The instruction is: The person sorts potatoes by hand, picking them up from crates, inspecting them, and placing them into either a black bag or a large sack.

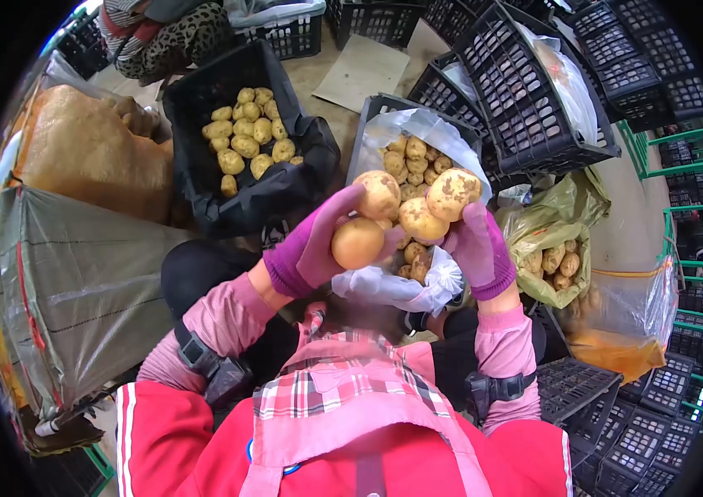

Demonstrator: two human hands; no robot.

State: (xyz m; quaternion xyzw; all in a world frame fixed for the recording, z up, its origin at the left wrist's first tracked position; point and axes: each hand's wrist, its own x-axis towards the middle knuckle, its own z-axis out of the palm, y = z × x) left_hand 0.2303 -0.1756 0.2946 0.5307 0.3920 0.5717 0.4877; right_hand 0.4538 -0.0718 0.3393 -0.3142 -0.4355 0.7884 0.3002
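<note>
Purple gloves cover both of my hands. My left hand (312, 242) is closed around two potatoes, a blotchy upper potato (378, 195) and a smoother lower potato (357, 243). In my right hand (485, 248) are a brown-patched potato (454, 194) and a paler potato (423, 219) beside it. Both hands are raised over a black crate lined with a whitish plastic bag (452, 126), where more potatoes (414, 157) lie. My palms and some fingertips are hidden behind the held potatoes.
A black-lined crate (194, 186) with several potatoes stands front left. At right are a yellow-green bag (527, 228) of potatoes and a tilted black crate (525, 99). Large sacks (91, 290) flank my left side. Another person's patterned trousers (178, 41) show at upper left.
</note>
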